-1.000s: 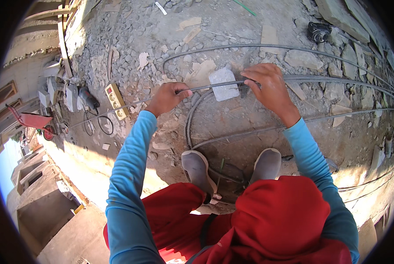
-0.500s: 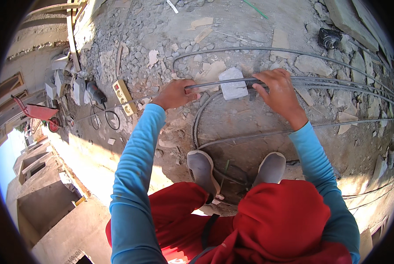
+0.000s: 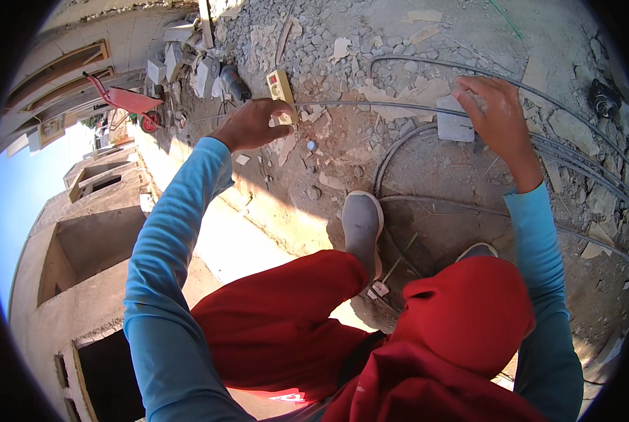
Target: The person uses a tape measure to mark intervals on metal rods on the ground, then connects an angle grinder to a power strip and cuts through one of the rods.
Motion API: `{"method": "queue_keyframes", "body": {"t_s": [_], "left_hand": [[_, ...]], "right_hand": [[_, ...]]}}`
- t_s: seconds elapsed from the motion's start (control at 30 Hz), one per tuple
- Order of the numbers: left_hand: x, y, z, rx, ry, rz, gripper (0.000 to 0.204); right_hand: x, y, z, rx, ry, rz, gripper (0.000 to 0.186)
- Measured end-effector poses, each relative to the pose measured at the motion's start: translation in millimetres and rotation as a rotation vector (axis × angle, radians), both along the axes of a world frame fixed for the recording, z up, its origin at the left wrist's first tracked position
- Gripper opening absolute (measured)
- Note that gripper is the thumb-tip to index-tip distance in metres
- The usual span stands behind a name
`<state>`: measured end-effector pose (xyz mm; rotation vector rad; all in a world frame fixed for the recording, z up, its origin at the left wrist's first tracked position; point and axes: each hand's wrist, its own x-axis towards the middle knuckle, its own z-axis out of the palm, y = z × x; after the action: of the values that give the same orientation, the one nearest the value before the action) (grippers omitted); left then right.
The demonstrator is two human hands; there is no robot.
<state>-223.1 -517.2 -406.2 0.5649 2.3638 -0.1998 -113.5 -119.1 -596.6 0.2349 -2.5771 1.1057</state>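
A long, thin grey rebar (image 3: 371, 104) runs crosswise in front of me, over a pale stone block (image 3: 455, 126). Around its left stretch my left hand (image 3: 255, 125) is loosely curled, with the thumb apart from the fingers. The rebar passes under those fingers and comes out beyond the hand. My right hand (image 3: 498, 123) is raised at the block's right side, over the rebar. Its fingers are bent and spread from the thumb, and no grip shows. More bars (image 3: 574, 165) lie bundled at the right, and bent ones loop back near my shoe (image 3: 362, 225).
A yellow power strip (image 3: 279, 88) lies beyond my left hand, with a dark power tool (image 3: 235, 83) beside it. Grey blocks (image 3: 205, 76) and a red wheelbarrow (image 3: 128, 100) stand farther left. Rubble (image 3: 321, 46) covers the ground, and a black object (image 3: 604, 98) sits far right.
The view has swung left. My left hand has moved left along the rebar, toward the power strip. My right hand's fingers have come off the bar and spread.
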Motion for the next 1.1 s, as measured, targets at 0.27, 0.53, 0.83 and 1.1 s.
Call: {"method": "queue_keyframes", "body": {"t_s": [0.27, 0.53, 0.83, 1.1], "left_hand": [[38.4, -166.6, 97.5, -0.281, 0.328, 0.376, 0.038], [3.0, -304.2, 4.1, -0.122, 0.422, 0.479, 0.046], [-98.9, -411.6, -92.9, -0.021, 0.387, 0.624, 0.058], [-195.9, -510.0, -161.6, 0.039, 0.453, 0.777, 0.06]], "right_hand": [[2.6, 49.3, 51.1, 0.036, 0.021, 0.093, 0.021], [62.3, 53.4, 58.7, 0.183, -0.287, -0.001, 0.028], [-28.7, -115.6, 192.1, 0.533, -0.1, 0.284, 0.032], [-119.8, -325.1, 197.2, 0.52, -0.24, 0.486, 0.031]]}}
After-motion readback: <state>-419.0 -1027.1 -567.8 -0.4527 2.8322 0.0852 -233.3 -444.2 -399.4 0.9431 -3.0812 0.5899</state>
